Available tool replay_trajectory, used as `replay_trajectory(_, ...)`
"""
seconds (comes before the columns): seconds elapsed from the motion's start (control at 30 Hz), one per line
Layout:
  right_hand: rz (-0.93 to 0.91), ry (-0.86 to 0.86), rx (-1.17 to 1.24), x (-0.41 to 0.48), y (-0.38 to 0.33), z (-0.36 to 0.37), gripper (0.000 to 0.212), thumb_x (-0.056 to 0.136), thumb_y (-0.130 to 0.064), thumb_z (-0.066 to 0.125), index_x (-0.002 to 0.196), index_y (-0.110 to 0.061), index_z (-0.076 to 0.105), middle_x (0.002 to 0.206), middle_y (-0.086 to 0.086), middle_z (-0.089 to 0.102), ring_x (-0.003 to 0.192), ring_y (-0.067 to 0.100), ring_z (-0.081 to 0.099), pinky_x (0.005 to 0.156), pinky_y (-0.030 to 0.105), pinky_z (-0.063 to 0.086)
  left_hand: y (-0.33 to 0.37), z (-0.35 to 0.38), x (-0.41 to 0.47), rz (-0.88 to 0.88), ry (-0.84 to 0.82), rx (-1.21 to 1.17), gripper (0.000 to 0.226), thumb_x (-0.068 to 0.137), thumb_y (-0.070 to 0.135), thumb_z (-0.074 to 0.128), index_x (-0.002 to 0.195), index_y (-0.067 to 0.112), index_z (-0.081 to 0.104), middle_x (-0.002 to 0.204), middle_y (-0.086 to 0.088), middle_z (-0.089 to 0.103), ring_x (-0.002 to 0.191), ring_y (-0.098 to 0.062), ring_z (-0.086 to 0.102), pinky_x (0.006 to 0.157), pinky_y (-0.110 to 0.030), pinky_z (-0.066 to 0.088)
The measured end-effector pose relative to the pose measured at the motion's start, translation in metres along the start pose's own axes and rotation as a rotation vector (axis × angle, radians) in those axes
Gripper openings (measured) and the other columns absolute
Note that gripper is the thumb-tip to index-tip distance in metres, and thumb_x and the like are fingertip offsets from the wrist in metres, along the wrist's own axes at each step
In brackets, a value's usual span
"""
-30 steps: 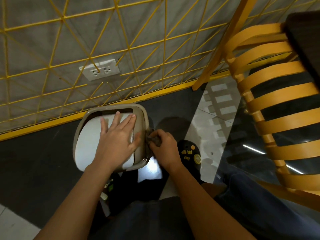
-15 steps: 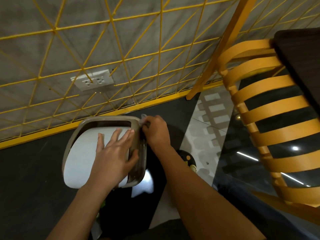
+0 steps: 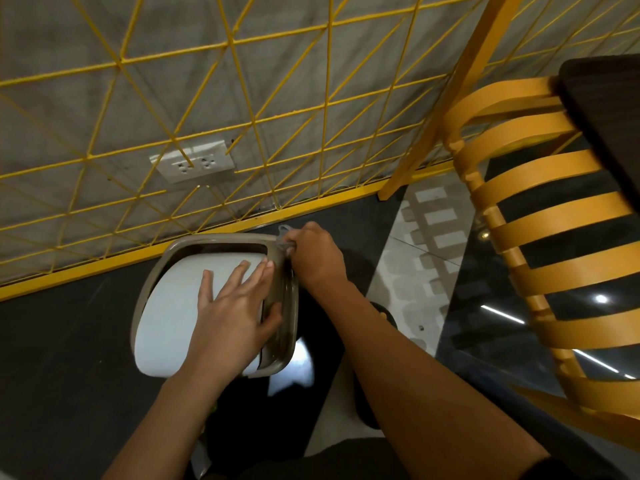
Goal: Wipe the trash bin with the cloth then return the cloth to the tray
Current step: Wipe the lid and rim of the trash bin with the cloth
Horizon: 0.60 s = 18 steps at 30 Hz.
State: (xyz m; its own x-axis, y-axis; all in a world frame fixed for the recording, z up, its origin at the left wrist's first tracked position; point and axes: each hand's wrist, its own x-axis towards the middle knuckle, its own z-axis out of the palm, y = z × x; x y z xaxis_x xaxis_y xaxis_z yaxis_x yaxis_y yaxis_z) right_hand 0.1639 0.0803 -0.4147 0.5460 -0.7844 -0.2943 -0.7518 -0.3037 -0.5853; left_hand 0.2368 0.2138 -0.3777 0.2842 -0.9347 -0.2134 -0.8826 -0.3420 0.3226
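The trash bin (image 3: 166, 317) stands on the dark floor below me, with a white swing lid inside a taupe rim. My left hand (image 3: 235, 306) lies flat on the lid with fingers spread and the thumb by the right rim. My right hand (image 3: 317, 254) grips a small grey cloth (image 3: 285, 237) bunched against the bin's far right corner; only a bit of the cloth shows past the fingers. No tray is in view.
A yellow wire grid (image 3: 242, 116) stands right behind the bin over a grey wall with a white socket plate (image 3: 192, 164). A yellow slatted chair (image 3: 540, 237) and a dark tabletop (image 3: 609, 109) fill the right side. Glossy floor lies between.
My right hand has slid with the cloth from the bin's right side up to its far right corner. The left hand has stayed pressed on the lid. The view has shifted slightly.
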Motion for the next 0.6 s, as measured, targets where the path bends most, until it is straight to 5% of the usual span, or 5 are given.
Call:
replay_trajectory(0.33, 0.003, -0.032, -0.181, -0.012, -0.002, -0.006, 0.033, 0.092, -0.012, 0.045, 0.125, -0.017, 0.051, 0.122, 0.013, 0.045, 0.112, 0.030, 0.045, 0.089, 0.044, 0.044, 0.000, -0.010, -0.002, 0.107, -0.042, -0.021, 0.059, 0.085, 0.039, 0.035, 0.141, 0.020, 0.035, 0.143, 0.002, 0.042, 0.141, -0.020, 0.021, 0.112, -0.050, -0.006)
replay_trajectory(0.6, 0.180, 0.015, -0.059, -0.062, 0.011, -0.002, 0.024, 0.092, -0.013, 0.044, 0.112, -0.013, 0.057, 0.120, 0.010, 0.047, 0.109, 0.027, 0.048, 0.091, 0.040, 0.047, -0.009, -0.018, -0.010, 0.246, -0.191, 0.171, 0.064, 0.088, 0.020, 0.036, 0.147, 0.029, 0.014, 0.149, 0.019, 0.026, 0.144, -0.016, -0.007, 0.107, -0.047, -0.024)
